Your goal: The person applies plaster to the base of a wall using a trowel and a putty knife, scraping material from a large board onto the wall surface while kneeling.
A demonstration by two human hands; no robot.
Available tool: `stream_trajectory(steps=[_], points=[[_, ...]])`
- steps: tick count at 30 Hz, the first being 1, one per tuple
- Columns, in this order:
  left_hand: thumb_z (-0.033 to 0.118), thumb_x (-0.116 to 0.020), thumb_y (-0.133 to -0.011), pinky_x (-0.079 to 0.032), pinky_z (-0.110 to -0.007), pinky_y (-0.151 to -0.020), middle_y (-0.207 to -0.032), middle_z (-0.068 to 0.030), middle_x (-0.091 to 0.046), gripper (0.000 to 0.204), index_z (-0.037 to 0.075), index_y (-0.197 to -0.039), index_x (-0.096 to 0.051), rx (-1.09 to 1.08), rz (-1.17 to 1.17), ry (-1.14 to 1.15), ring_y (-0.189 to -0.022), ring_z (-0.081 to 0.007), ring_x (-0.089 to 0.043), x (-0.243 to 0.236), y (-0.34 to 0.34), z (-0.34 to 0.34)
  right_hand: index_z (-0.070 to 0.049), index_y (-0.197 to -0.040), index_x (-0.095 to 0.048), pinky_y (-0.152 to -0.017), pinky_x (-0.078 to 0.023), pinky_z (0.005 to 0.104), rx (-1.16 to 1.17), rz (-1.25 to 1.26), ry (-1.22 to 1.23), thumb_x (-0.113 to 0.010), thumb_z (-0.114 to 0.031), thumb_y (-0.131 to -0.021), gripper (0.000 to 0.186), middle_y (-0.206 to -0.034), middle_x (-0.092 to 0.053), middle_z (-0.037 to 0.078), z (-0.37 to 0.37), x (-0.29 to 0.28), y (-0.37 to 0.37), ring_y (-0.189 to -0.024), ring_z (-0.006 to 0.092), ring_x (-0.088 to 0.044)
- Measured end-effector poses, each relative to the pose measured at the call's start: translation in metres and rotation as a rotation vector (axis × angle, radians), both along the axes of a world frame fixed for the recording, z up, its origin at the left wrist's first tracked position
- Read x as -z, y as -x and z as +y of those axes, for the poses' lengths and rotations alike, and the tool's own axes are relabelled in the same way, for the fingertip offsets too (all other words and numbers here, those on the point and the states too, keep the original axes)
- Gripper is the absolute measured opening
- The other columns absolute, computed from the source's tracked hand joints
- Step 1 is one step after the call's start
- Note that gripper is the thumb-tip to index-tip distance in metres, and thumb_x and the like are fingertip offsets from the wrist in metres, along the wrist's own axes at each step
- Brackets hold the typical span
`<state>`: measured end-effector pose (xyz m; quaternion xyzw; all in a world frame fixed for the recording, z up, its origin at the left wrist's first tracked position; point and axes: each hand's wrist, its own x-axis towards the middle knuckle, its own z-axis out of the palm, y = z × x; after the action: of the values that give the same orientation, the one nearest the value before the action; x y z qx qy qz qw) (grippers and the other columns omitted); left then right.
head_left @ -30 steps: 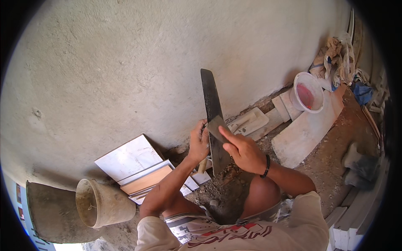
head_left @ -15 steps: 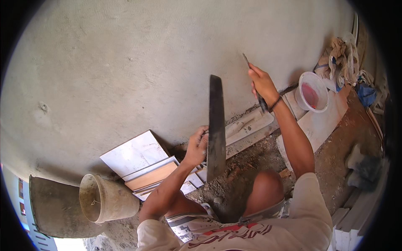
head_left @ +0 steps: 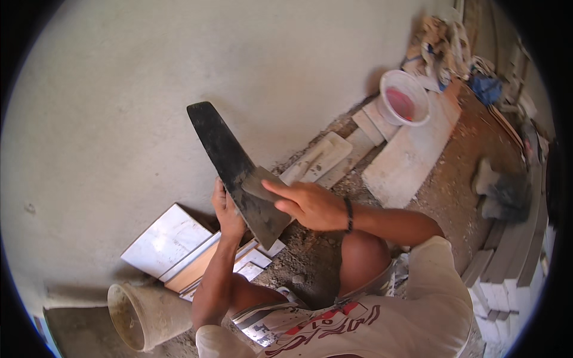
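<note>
Against the pale plastered wall (head_left: 197,65), a long dark tile (head_left: 236,167) stands tilted, its upper end leaning left and its lower end down between the person's two hands. It looks flat, thin and straight-edged, charcoal in colour with grey dusty smears across the face — most likely stiff, fairly heavy for its thinness, and brittle at the corners, so it is best held by the long edges near the lower half, not by the far tip. The left hand (head_left: 227,209) has its grip closed around the tile's left edge from behind, fingers wrapped on it. The right hand (head_left: 310,206), with a dark band at the wrist, lies on the tile's face, fingers stretched and pressing a small grey piece (head_left: 259,185) to it; whether that piece is a tool or a scrap I cannot tell. Down on the rubble-strewn floor (head_left: 441,191), white tiles (head_left: 164,241) are stacked just below the left hand, a dusty bucket (head_left: 143,313) lies on its side near them, a float (head_left: 316,161) lies beside the wall, and a white bucket (head_left: 406,98) with pink inside stands well apart.
</note>
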<state>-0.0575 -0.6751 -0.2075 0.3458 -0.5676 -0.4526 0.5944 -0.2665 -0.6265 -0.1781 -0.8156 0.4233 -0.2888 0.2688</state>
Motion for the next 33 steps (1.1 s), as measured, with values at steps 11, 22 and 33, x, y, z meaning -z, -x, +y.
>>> stream_trajectory(steps=[11,22,33], points=[[0.024,-0.046,-0.103,-0.045,-0.025,-0.079,-0.099,-0.0062,-0.062,0.033,-0.005,-0.117,-0.052,0.045,-0.325,0.090,-0.089,-0.0106,-0.054,0.002,-0.034,0.014,0.002,-0.120,-0.045,-0.047,-0.042,0.0219,0.400,-0.776,0.296,-0.043,-0.012,-0.100,0.025,-0.093,-0.059,0.009,-0.020,-0.070,0.089,-0.061,0.0059,-0.052],[0.013,-0.048,-0.099,-0.040,-0.023,-0.054,-0.080,-0.0019,-0.056,0.026,-0.003,-0.117,-0.056,0.098,-0.491,0.048,-0.060,-0.0057,-0.047,0.003,-0.019,0.019,-0.006,-0.149,-0.028,-0.078,-0.052,0.0407,0.624,0.231,-0.636,-0.047,-0.009,-0.089,0.063,-0.111,-0.063,0.025,-0.030,0.198,0.145,-0.086,0.0285,-0.064],[0.007,-0.062,-0.087,-0.046,-0.042,-0.090,-0.113,-0.0251,-0.061,0.044,0.003,-0.129,-0.049,0.264,-0.947,0.029,-0.104,-0.0406,-0.060,0.022,-0.012,-0.006,-0.008,-0.125,-0.056,-0.086,-0.049,0.0531,1.088,0.665,0.025,-0.052,-0.018,-0.087,0.039,-0.104,-0.065,0.028,-0.133,0.109,0.402,-0.099,0.0456,-0.062]])
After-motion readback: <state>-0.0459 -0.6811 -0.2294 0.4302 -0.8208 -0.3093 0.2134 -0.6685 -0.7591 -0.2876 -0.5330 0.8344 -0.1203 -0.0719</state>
